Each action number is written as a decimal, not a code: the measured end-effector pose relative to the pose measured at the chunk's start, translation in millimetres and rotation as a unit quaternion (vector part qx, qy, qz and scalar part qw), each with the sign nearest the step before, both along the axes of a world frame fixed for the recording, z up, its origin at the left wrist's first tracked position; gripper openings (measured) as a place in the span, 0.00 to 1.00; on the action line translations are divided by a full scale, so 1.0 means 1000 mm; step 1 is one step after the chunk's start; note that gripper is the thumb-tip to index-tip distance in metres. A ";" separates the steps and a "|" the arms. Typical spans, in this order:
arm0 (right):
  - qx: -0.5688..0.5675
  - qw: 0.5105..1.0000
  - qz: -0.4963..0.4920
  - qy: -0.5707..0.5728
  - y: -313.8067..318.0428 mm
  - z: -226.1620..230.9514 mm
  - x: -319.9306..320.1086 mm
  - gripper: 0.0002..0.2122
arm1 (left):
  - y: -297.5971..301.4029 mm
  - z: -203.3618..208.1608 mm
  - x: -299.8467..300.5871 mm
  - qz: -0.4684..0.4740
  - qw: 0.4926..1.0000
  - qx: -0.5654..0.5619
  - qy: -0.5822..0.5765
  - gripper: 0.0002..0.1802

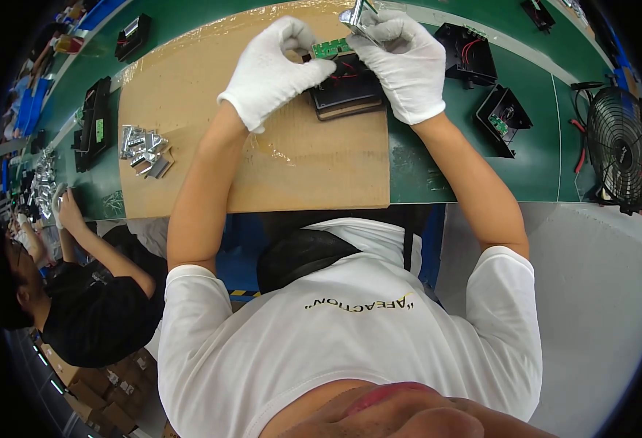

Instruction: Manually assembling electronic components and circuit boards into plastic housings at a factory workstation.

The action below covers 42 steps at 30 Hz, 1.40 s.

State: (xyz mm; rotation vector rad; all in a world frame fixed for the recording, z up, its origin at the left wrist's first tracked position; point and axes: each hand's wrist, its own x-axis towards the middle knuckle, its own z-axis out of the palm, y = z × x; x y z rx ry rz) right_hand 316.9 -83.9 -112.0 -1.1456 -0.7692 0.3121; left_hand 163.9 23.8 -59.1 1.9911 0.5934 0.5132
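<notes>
Both my hands wear white gloves at the far part of the cardboard sheet. My left hand (276,71) is closed, thumb and fingers pinching the left end of a small green circuit board (330,49). My right hand (403,67) is closed around a shiny silver metal piece (356,22), with its thumb by the board's right end. Below the board lies a black plastic housing (346,96) with red wires inside. The right fingertips are partly hidden behind the metal piece.
Loose silver metal pieces (144,150) lie on the cardboard sheet (321,171) at left. Black housings stand on the green bench, one long housing (93,124) at left and an open housing (503,120) at right. A black fan (622,150) and red-handled pliers (578,144) are far right. A co-worker (95,292) sits left.
</notes>
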 end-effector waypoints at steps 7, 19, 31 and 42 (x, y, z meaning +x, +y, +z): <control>-0.055 0.998 -0.004 -0.024 -0.006 0.016 -0.008 0.10 | -0.011 0.008 0.007 0.003 0.999 -0.031 0.021 0.12; -0.044 0.998 0.024 -0.028 -0.010 0.017 0.006 0.05 | -0.004 0.012 -0.002 0.051 0.997 -0.049 -0.008 0.11; -0.165 0.968 0.183 -0.039 -0.018 0.029 0.026 0.08 | -0.009 -0.007 0.003 0.015 0.993 -0.076 -0.091 0.07; -0.173 0.915 0.117 -0.345 -0.020 0.041 0.025 0.10 | -0.014 0.004 0.013 0.087 0.984 -0.155 -0.021 0.27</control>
